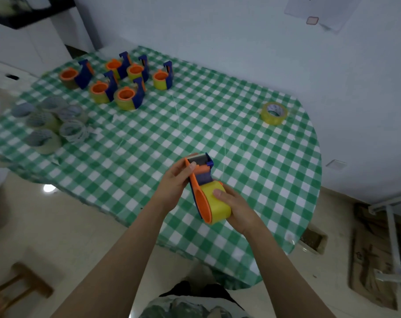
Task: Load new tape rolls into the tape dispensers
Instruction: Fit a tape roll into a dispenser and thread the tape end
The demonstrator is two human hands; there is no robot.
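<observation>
Both hands grasp one item. Our left hand [176,180] pinches the head of the dispenser [200,177], thumb by the grey roller. Our right hand [239,210] cups the roll [219,203] seated on the hub, thumb pressed on its outer wrap. We hold the item in the air above the near part of the cloth [252,157], tipped on its side, head pointing away from us.

Purpose, as we judge it: the right hand keeps the roll from slipping off the hub, while the left works at the head, likely to feed the tape end through. Whether the end is through, we cannot tell.

1. Dispenser: hard plastic, orange side plate, blue frame, round hub.
2. Roll: wide band of glossy yellow tape, smooth.
3. Loaded dispensers [123,81]: six by our count, same colours, standing close together at the far left. We take them for finished stock, set clear of the working spot.
4. Spare roll [274,113]: yellow, pale core, lying flat and alone at the far right, on the right hand's side.
5. Pale rolls [50,125]: a cluster at the left edge, blurred, so we cannot tell whether they are new or spent.
6. Cloth: green-and-white check, shiny, plastic-looking, over a rounded top.
</observation>
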